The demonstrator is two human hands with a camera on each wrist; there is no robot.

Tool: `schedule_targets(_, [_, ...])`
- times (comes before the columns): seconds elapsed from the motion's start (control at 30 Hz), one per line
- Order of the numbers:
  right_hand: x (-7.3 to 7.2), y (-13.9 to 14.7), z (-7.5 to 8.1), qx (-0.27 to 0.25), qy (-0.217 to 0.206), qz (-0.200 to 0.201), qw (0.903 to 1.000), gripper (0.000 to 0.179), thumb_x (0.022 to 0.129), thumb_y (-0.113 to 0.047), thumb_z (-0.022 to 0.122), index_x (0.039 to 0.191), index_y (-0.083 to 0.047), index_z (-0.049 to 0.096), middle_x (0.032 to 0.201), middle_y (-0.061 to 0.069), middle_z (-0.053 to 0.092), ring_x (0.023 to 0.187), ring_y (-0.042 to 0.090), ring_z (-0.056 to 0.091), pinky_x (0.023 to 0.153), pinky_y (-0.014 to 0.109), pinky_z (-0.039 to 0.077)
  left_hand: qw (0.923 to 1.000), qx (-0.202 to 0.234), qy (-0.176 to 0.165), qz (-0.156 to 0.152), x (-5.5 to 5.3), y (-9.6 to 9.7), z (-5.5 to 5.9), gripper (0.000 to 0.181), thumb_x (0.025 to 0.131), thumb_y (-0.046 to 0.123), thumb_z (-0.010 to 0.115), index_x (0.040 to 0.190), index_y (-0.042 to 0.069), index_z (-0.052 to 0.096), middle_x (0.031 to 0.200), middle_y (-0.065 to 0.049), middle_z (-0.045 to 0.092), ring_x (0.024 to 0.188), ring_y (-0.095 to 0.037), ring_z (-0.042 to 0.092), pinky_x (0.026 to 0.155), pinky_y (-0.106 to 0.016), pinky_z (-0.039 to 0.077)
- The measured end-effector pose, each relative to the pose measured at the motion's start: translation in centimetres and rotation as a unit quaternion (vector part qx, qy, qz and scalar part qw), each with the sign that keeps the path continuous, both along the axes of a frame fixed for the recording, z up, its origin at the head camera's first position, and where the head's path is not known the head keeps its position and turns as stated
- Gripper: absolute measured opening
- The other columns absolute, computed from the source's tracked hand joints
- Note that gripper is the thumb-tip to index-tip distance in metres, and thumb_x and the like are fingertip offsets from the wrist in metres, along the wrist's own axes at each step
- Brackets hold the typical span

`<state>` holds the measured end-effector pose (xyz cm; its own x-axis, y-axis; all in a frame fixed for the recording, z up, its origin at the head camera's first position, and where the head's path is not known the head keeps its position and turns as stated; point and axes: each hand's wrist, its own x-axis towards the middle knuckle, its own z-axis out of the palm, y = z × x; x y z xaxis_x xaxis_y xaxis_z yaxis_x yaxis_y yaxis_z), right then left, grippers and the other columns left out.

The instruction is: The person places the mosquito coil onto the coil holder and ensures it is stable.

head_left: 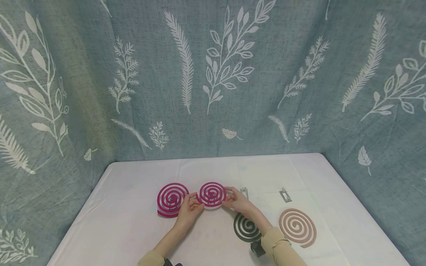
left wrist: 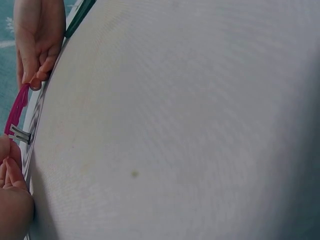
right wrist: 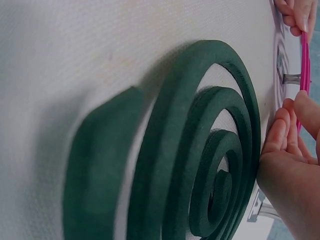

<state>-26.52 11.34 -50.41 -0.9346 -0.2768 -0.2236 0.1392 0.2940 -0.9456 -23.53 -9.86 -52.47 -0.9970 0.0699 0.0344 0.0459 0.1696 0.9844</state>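
Both hands hold a magenta mosquito coil [head_left: 211, 205] by its opposite edges, above the white table. My left hand [head_left: 190, 210] pinches the left edge between thumb and fingers. At the right edge, the thumb and fingers of my right hand [head_left: 240, 201] do the same. A small metal coil stand [left wrist: 21, 134] shows at the coil's underside in the left wrist view. Just left of the held coil lies a second magenta coil [head_left: 168, 215], its right edge partly behind my left hand. A dark green coil [right wrist: 82, 165] lies under my right forearm, which covers part of it.
A brown coil [head_left: 314, 236] lies flat to the right of my right forearm. Beyond it is a metal stand [head_left: 288, 201] with a raised prong. Another metal stand [head_left: 246, 192] is partly hidden behind my right hand. A blue-grey leaf-patterned curtain [head_left: 199, 136] surrounds the table's back and sides.
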Motion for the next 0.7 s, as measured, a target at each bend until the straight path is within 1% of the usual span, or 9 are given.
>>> schedule_targets(0.2, [-0.01, 0.00, -0.06, 0.001, 0.002, 0.000, 1.0000, 0.063, 0.087, -0.006, 0.065, 0.142, -0.002, 0.035, 0.086, 0.001, 0.058, 0.074, 0.011, 0.052, 0.066, 0.024, 0.041, 1.0000, 0.004, 0.003, 0.002, 0.01, 0.09, -0.03, 0.053, 0.089, 0.003, 0.062, 0.133, -0.008, 0.036, 0.089, -0.013, 0.063, 0.072, 0.000, 0.053, 0.070, -0.013, 0.045])
schedule_targets(0.4, [-0.05, 0.03, -0.10, 0.001, 0.002, 0.002, 1.0000, 0.063, 0.087, -0.005, 0.064, 0.142, -0.002, 0.035, 0.085, 0.001, 0.059, 0.074, 0.010, 0.052, 0.067, 0.023, 0.042, 1.0000, 0.009, -0.002, 0.002, 0.12, 0.25, 0.09, 0.053, 0.089, 0.002, 0.062, 0.133, -0.007, 0.036, 0.089, -0.013, 0.062, 0.072, 0.000, 0.052, 0.071, -0.012, 0.045])
schedule_targets(0.7, [0.02, 0.07, -0.02, 0.000, 0.003, 0.003, 1.0000, 0.063, 0.087, -0.005, 0.064, 0.142, -0.002, 0.035, 0.087, 0.002, 0.059, 0.075, 0.011, 0.053, 0.067, 0.023, 0.042, 0.9999, 0.010, 0.004, 0.001, 0.11, 0.18, -0.23, 0.053, 0.089, 0.002, 0.061, 0.133, -0.009, 0.035, 0.090, -0.014, 0.062, 0.073, -0.001, 0.052, 0.070, -0.012, 0.045])
